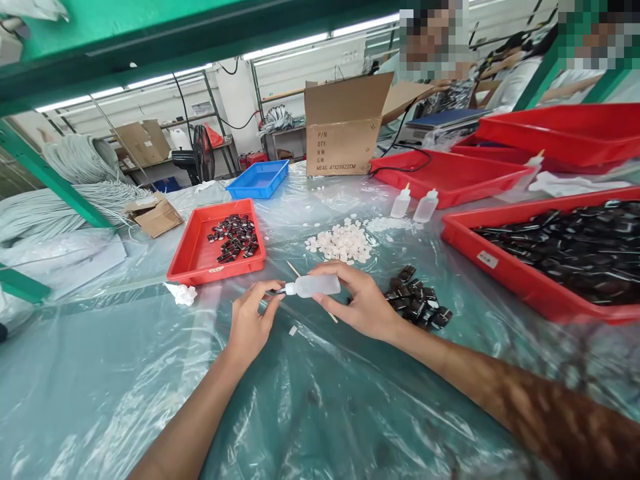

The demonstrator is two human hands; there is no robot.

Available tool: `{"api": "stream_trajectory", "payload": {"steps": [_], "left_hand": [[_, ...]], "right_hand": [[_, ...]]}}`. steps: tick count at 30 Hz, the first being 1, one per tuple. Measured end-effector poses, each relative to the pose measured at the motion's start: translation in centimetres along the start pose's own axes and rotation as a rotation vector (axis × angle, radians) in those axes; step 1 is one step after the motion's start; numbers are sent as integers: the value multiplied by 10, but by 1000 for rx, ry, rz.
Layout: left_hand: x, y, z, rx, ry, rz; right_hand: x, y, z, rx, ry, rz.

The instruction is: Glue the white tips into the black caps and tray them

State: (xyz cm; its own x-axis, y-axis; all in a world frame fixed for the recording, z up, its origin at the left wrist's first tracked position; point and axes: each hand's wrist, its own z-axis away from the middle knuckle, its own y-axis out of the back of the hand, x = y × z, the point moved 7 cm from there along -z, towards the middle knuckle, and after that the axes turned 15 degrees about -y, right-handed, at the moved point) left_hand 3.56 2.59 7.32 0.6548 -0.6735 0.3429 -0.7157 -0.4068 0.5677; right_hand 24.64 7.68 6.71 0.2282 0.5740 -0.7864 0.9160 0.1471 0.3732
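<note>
My right hand (pixel 360 299) is closed around a translucent squeeze bottle (pixel 320 285), which lies on its side in the air with its nozzle toward the left. A thin wooden stick (pixel 294 269) crosses behind the bottle; whether the right hand grips it too I cannot tell. My left hand (pixel 253 313) pinches a small black part (pixel 277 291) right at the nozzle, mostly hidden by the fingertips. Below the bottle, a small white piece (pixel 293 330) lies on the plastic sheet. Beside my right hand is a pile of black parts (pixel 417 300).
White pieces (pixel 343 241) are heaped beyond my hands, near two upright squeeze bottles (pixel 425 207). A red tray (pixel 186 257) with black parts stands left, a fuller red tray (pixel 467 257) right. Behind are a blue tray (pixel 257 180), a cardboard box (pixel 343 133) and co-workers.
</note>
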Motion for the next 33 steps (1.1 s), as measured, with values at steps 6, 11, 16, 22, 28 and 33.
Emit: {"api": "stream_trajectory", "payload": {"steps": [6,11,16,22,28,33], "left_hand": [[2,-1,0,1,-53,-5],[9,0,-3,5,-120,-47],[14,-1,-3,3,-192,-60],[14,-1,-3,6,-200,-69],[13,-2,-4,-2,-169,-48],[3,-1,0,-3,-51,-65]], "right_hand": [[-27,0,12,81,335,220],[-33,2,12,71,356,220],[-32,5,9,40,336,199],[-35,2,15,93,458,326],[-35,0,21,85,482,351],[-8,7,1,52,137,26]]}}
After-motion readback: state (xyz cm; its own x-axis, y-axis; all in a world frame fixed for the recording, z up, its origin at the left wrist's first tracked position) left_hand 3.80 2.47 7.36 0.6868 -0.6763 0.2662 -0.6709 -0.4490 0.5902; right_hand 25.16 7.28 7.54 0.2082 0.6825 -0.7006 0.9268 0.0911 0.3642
